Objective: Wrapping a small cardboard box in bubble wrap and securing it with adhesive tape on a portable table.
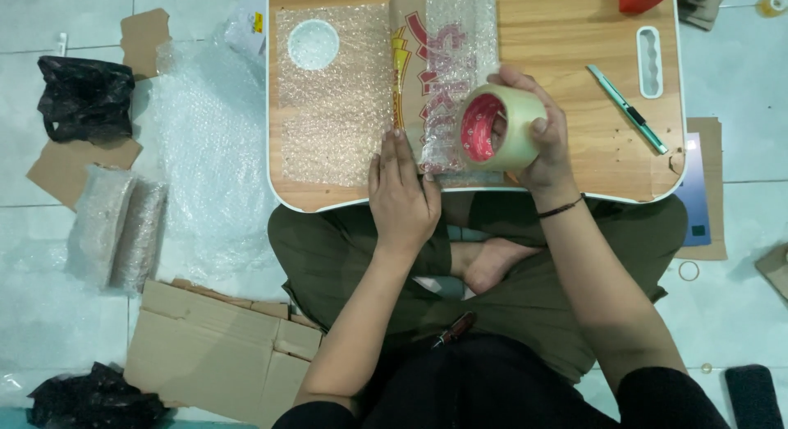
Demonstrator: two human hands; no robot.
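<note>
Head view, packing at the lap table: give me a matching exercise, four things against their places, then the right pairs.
Things:
1. tape roll
2. utility knife
3. flattened cardboard box
4. black plastic bag

Places:
A. floor, far left, beside cardboard scraps
B. in the right hand
C. right part of the tabletop
D. floor, beside the left arm

Pairs: 1-B, 2-C, 3-D, 4-A

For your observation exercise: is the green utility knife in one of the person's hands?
No: the utility knife lies alone on the lap table, while the right hand holds a tape roll.
</note>
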